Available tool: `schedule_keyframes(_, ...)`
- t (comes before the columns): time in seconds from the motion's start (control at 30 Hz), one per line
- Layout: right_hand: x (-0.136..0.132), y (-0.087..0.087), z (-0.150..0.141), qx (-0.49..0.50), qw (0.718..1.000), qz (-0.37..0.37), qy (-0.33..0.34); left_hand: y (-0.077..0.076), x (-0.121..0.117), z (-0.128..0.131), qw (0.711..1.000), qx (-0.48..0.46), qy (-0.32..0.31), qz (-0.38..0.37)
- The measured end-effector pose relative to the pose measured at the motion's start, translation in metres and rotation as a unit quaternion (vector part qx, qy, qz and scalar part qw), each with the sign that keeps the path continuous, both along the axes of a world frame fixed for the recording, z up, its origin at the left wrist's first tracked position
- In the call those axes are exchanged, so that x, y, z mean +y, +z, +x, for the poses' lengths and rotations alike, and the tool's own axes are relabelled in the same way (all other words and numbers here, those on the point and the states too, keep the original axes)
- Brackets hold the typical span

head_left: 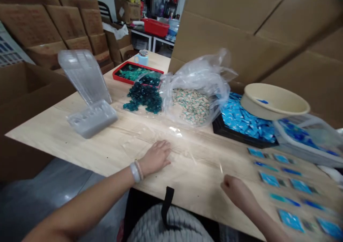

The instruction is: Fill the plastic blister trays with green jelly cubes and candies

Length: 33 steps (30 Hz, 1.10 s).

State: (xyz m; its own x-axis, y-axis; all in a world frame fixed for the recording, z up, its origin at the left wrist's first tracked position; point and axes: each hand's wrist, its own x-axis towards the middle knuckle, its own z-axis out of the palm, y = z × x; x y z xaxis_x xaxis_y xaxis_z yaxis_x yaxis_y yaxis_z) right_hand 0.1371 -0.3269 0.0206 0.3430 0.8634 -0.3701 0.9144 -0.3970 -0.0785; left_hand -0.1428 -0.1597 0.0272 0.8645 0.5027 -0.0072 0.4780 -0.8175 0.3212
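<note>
My left hand (156, 158) lies palm down on the wooden table, its fingers stretched out and a bracelet at the wrist. Under and beside it, clear plastic (175, 131) with bright glints covers part of the tabletop. My right hand (238, 190) is closed in a fist over the table to the right; what it holds, if anything, is hidden. A thin white streak shows just above its knuckles. Beyond my hands lie a heap of dark teal pieces (146, 97) and a clear bag (203, 70) of small pale-and-green pieces (191, 106).
Clear plastic trays (92, 118) stand at left. A red tray (123, 78) and a blue mug (143, 58) are farther back. At right are blue packets (241, 118) in a black tray, a cream basin (276, 104), a clear bin (311, 152) and rows of blue packets (269, 179).
</note>
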Motion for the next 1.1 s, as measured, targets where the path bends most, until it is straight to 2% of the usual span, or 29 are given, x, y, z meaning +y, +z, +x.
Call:
schedule_keyframes(0.03, -0.007, -0.014, 0.002, 0.017, 1.0, 0.006, -0.012, -0.009, -0.004, 0.014, 1.0, 0.019, 0.011, 0.009)
schedule_keyframes(0.1, -0.008, -0.03, 0.004, 0.026, 0.997, 0.066, -0.001, -0.018, -0.018, 0.035, 0.998, 0.049, 0.037, 0.023)
schedule_keyframes(0.23, 0.015, -0.041, 0.014, -0.041, 0.967, 0.232, 0.098, -0.023, -0.051, 0.054, 0.992, 0.084, 0.089, 0.035)
schedule_keyframes(0.33, 0.032, -0.049, 0.014, -0.065, 0.959, 0.255, 0.105, -0.023, -0.064, 0.059, 0.987, 0.099, 0.122, 0.031)
schedule_keyframes(0.4, 0.039, -0.052, 0.009, -0.069, 0.961, 0.253, 0.082, -0.019, -0.061, 0.058, 0.987, 0.096, 0.13, 0.024)
schedule_keyframes(0.5, 0.052, -0.051, 0.005, -0.069, 0.951, 0.296, 0.057, -0.005, -0.025, 0.046, 0.991, 0.053, 0.123, 0.019)
schedule_keyframes(0.6, 0.083, -0.044, 0.008, 0.023, 0.931, 0.355, 0.079, 0.008, 0.05, 0.024, 0.982, -0.015, 0.186, 0.033)
schedule_keyframes(0.7, 0.144, -0.031, -0.005, 0.162, 0.913, 0.347, 0.139, 0.007, 0.136, 0.003, 0.948, -0.062, 0.311, 0.027)
schedule_keyframes(0.8, 0.224, -0.017, -0.046, 0.247, 0.892, 0.317, 0.207, -0.009, 0.195, 0.002, 0.903, -0.074, 0.423, -0.015)
schedule_keyframes(0.87, 0.277, -0.012, -0.079, 0.284, 0.877, 0.302, 0.243, -0.02, 0.212, 0.013, 0.88, -0.071, 0.468, -0.029)
schedule_keyframes(0.97, 0.339, -0.013, -0.119, 0.311, 0.877, 0.29, 0.224, -0.03, 0.217, 0.028, 0.876, -0.065, 0.476, -0.027)
schedule_keyframes(1.03, 0.361, -0.017, -0.133, 0.313, 0.886, 0.279, 0.199, -0.031, 0.214, 0.029, 0.881, -0.087, 0.463, -0.039)
schedule_keyframes(1.1, 0.367, -0.021, -0.139, 0.334, 0.879, 0.269, 0.207, -0.03, 0.207, 0.022, 0.869, -0.156, 0.458, -0.098)
